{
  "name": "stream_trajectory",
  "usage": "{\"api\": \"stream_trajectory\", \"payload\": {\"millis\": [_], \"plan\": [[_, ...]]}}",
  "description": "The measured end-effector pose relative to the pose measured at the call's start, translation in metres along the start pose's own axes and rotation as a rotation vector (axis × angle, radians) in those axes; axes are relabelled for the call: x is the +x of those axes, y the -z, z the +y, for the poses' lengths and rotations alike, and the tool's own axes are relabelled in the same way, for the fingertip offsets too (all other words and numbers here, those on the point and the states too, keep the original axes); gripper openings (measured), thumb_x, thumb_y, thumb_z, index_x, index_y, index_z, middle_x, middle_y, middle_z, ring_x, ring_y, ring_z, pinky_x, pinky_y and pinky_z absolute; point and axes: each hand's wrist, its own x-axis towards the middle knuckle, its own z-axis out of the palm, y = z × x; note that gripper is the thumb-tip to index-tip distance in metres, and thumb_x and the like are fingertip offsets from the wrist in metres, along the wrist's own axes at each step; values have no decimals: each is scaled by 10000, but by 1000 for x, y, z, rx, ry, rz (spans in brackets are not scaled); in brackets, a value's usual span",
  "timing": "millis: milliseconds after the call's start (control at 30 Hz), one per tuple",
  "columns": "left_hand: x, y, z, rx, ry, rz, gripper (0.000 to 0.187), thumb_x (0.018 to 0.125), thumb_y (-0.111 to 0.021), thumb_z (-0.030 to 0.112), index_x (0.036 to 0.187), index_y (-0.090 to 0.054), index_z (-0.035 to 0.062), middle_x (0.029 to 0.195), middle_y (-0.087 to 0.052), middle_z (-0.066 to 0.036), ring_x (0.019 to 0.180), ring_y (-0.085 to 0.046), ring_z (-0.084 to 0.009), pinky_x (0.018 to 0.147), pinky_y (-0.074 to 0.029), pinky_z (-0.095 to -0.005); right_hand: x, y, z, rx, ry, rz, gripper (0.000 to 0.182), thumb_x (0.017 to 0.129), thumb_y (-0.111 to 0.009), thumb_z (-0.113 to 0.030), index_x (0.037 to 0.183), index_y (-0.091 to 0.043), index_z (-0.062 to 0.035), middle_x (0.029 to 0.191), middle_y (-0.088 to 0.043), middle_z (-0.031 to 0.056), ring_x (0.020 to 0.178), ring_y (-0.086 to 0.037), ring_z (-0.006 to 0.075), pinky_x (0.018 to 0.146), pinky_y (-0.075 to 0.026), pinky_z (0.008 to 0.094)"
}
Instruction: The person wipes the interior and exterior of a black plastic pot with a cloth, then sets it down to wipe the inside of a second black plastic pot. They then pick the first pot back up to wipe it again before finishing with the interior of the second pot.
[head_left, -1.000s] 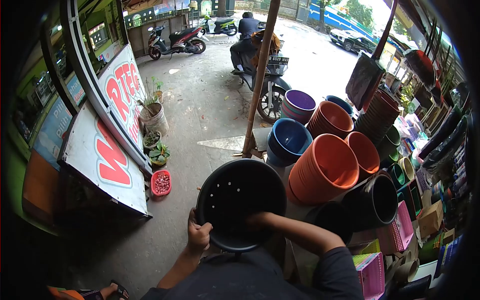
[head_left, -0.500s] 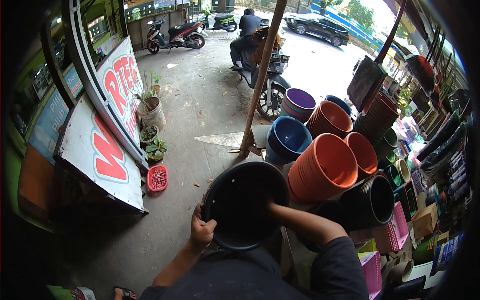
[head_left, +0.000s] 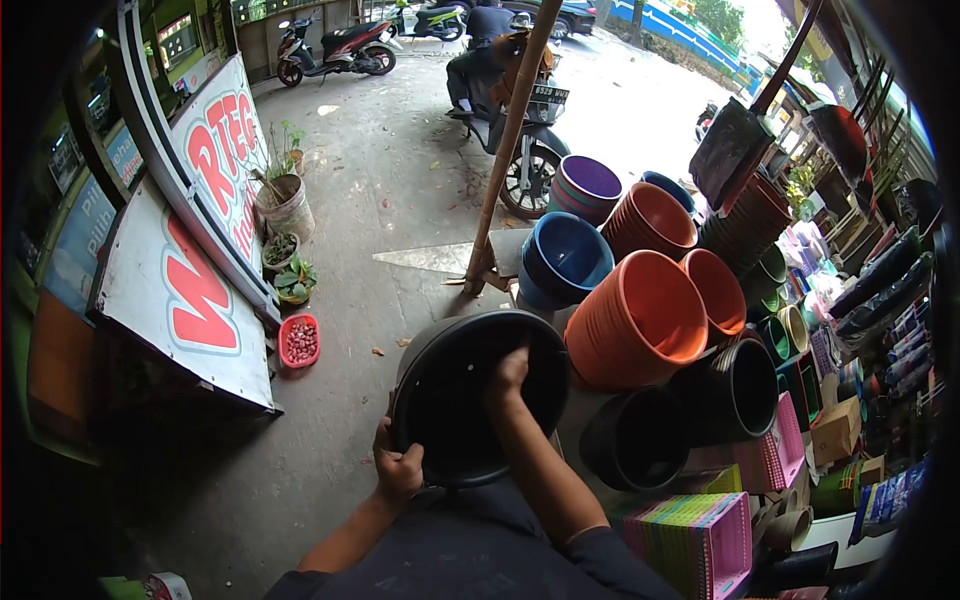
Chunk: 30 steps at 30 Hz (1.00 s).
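Observation:
A large round black plant pot [head_left: 455,405] is tilted in front of me, its mouth facing me. Small light holes show in its dark inside. My left hand [head_left: 398,465] is closed on its left rim, thumb on the near side. My right hand [head_left: 510,374] reaches into the mouth, close to the far inner wall. Its fingers look curled together, and whatever they may hold is too dark to make out. Just right of the pot stand another black pot [head_left: 635,440] and a tall stack of orange pots [head_left: 640,320].
Blue pots [head_left: 565,260] and a purple-topped stack [head_left: 588,188] stand beyond a slanting wooden pole [head_left: 508,150]. Pink baskets [head_left: 728,545] are at the lower right. A red tub [head_left: 299,341] of small reddish items sits by the sign board [head_left: 185,290]. A person sits on a motorbike [head_left: 530,165] ahead.
My right hand has shifted up and left inside the pot and now shows more clearly. The view has turned slightly, uncovering the black pot and baskets at right. The black car has moved left.

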Motion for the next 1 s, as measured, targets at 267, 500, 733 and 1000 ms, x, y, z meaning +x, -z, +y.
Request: {"api": "stream_trajectory", "payload": {"millis": [267,500,733,1000], "plan": [[19,-8,20,-392,225,47,470,708,-439,-119,1170,-504,-57,1141,-575,-104,1015,-609,-185,949,-482,-315,12,73,89,-1112,335,-522,641,1022,-306,-466,1417,-369,34,1325,-510,282,1267,-466,393,1101,-351,414],[32,28,14,-492,308,175,451,696,-434,-139,1089,-566,37,1011,-630,-42,903,-628,-139,847,-507,-271,-22,96,25,-2714,73,-1166,582,911,-513,-442,1416,-481,-156,1309,-594,170,1194,-587,310,1038,-413,498],[39,17,18,-437,377,-23,476,684,-417,-164,1091,-571,30,1008,-645,-43,923,-639,-126,841,-510,-265,62,90,-36,-2468,567,-827,491,906,-459,-179,1371,-500,-24,1447,-465,155,1373,-388,279,1177,-234,369],[50,26,4,-401,136,163,153,940,-637,84,1089,-621,61,1030,-665,-7,927,-613,-96,849,-489,-250,-3,135,34,-2662,691,-883,611,891,-511,-474,1317,-569,-40,1418,-488,201,1401,-356,327,1181,-187,489]]}}
